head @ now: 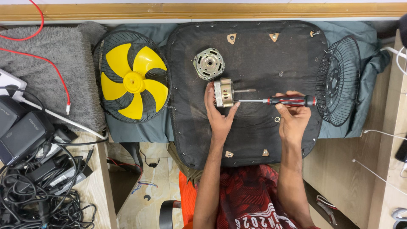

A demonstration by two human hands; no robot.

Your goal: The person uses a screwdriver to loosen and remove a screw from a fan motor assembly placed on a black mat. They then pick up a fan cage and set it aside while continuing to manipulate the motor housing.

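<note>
My left hand (218,113) grips a small fan motor (224,92) with a protruding shaft, held on its side on a black padded mat (254,135). My right hand (292,115) holds a red-and-black-handled screwdriver (291,101) level, its thin shaft reaching left to the motor body. A round metal motor cover (208,63) lies on the mat just above the motor.
A yellow fan blade (134,81) rests in a black wire guard to the left. Another wire guard (338,80) stands at the mat's right edge. A washer (277,119) and small screws lie on the mat. Tangled cables and adapters (34,169) fill the lower left.
</note>
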